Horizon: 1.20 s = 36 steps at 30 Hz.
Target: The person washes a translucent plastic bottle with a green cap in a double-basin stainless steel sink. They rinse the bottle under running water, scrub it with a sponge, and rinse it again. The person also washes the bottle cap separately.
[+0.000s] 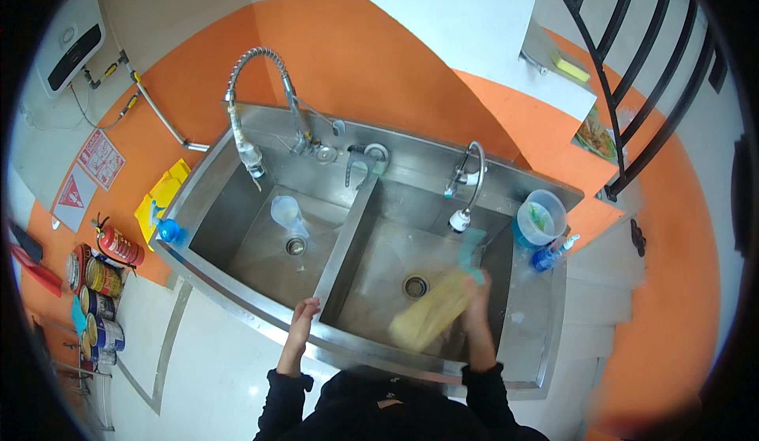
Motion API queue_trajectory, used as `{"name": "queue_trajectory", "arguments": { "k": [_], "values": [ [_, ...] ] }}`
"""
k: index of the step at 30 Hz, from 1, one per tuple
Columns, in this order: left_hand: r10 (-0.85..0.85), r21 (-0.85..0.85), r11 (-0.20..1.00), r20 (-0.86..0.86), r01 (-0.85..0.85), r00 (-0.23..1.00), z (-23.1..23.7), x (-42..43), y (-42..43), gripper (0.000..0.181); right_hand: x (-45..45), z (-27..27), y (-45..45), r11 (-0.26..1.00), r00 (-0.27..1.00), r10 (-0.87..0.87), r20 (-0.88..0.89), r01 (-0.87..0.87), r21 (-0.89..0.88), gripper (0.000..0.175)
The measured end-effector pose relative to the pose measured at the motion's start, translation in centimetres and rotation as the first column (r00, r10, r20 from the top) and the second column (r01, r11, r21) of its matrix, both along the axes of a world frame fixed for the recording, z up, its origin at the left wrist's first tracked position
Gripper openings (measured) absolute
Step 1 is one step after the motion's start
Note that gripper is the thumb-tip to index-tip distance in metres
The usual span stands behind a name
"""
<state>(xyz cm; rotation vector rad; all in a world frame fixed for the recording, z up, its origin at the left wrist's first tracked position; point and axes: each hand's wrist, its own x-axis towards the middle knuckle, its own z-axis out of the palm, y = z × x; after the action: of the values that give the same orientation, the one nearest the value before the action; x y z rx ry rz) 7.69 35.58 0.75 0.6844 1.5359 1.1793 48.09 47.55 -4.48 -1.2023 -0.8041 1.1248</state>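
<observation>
My right hand is over the right basin of a stainless steel double sink. It grips a pale yellow object, blurred by motion, whose exact kind I cannot tell. A teal strip shows just beyond my fingers; whether it belongs to the yellow object is unclear. Below them lies the drain. My left hand holds nothing and hovers by the front rim, near the basin divider. In the left basin a translucent plastic jug lies near the other drain.
A spring-neck faucet rises behind the left basin, a gooseneck faucet over the right. On the right ledge stand a plastic tub and blue bottle. A blue spray bottle occupies the left rim. A fire extinguisher stands left.
</observation>
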Motion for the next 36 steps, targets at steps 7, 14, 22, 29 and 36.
{"name": "queue_trajectory", "arguments": {
  "k": [7,14,22,29,36],
  "values": [
    [0.012,0.035,0.999,0.054,-0.014,0.998,-0.2,1.5,0.7,0.027,-4.8,5.0,-2.7,0.998,0.989,0.069,-0.131,-0.068,0.009,0.045],
    [-0.061,0.121,0.991,0.041,0.056,0.997,-3.6,2.6,1.5,0.027,-6.4,5.4,-3.8,0.989,0.989,0.122,0.087,-0.128,0.068,0.044],
    [-0.470,0.242,0.834,-0.159,0.496,0.868,2.4,7.7,2.1,0.073,-2.3,1.9,-2.6,0.995,0.960,-0.099,0.262,0.091,0.043,0.055],
    [-0.314,0.445,0.860,0.080,0.248,0.946,0.3,14.1,1.3,0.081,-7.5,7.2,-3.5,0.991,0.962,-0.126,0.242,0.131,-0.002,0.064],
    [-0.355,-0.076,0.846,0.658,0.527,0.665,1.6,9.5,2.4,0.053,-7.2,9.7,-4.6,0.950,0.983,0.125,0.136,-0.158,0.269,0.086]
  ]
}}
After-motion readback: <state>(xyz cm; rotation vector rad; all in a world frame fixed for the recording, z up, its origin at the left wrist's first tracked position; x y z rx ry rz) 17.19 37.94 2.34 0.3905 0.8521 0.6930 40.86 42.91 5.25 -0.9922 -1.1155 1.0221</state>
